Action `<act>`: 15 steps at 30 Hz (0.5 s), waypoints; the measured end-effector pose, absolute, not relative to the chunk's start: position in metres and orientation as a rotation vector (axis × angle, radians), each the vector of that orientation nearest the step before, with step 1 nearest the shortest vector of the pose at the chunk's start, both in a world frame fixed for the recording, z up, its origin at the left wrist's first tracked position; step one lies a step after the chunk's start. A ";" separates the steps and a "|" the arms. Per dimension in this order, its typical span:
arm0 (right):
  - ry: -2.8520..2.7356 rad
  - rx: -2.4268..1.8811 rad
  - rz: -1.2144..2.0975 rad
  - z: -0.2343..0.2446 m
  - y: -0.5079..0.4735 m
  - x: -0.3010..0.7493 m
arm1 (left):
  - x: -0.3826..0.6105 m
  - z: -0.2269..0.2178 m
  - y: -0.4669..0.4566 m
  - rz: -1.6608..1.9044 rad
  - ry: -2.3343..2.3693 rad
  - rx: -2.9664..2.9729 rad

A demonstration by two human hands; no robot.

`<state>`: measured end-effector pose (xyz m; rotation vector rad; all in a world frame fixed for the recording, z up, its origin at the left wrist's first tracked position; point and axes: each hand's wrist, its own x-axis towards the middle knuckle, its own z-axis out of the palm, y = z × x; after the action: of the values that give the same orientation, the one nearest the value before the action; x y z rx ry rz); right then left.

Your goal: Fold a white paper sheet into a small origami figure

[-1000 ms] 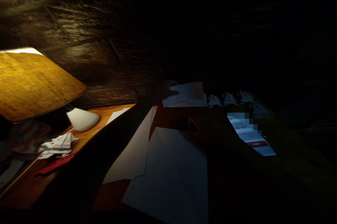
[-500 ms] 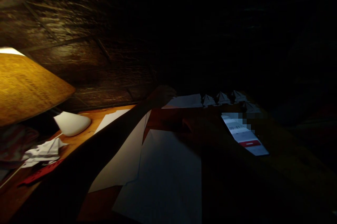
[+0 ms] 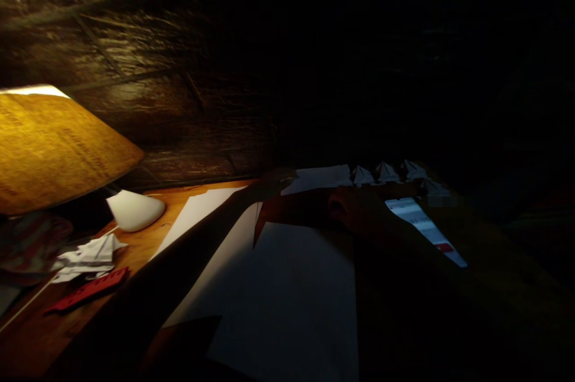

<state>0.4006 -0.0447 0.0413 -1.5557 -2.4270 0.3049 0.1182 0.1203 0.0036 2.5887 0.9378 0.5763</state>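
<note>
Dark wooden wall (image 3: 135, 58) rises behind a wooden desk (image 3: 144, 244), with a glowing lampshade (image 3: 58, 148) at left and a lit phone (image 3: 420, 227) at right. The left hand (image 3: 274, 183) lies at the far edge of a large white paper sheet (image 3: 287, 292), and the right hand (image 3: 357, 209) sits just beside the phone; the dimness hides whether either grips anything. Small folded paper shapes (image 3: 386, 172) stand in a row just beyond.

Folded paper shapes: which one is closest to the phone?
The lowest, rightmost folded paper shape, just past the top end of the phone. The other three shapes stand in a row farther back.
</note>
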 end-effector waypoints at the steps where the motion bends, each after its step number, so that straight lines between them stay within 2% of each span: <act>1: -2.435 -1.555 0.306 0.041 -0.044 0.402 | 0.117 -0.002 0.120 0.573 0.965 2.583; 6: -2.449 -1.569 0.331 0.043 -0.042 0.407 | 0.123 -0.021 0.120 0.604 1.075 2.596; 15: -2.474 -1.502 0.369 0.032 -0.038 0.409 | 0.122 -0.021 0.115 0.661 1.050 2.657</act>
<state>0.4092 -0.0381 0.0321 -1.5022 -2.4744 0.3693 0.1224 0.1152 -0.0207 2.6566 1.0498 0.6612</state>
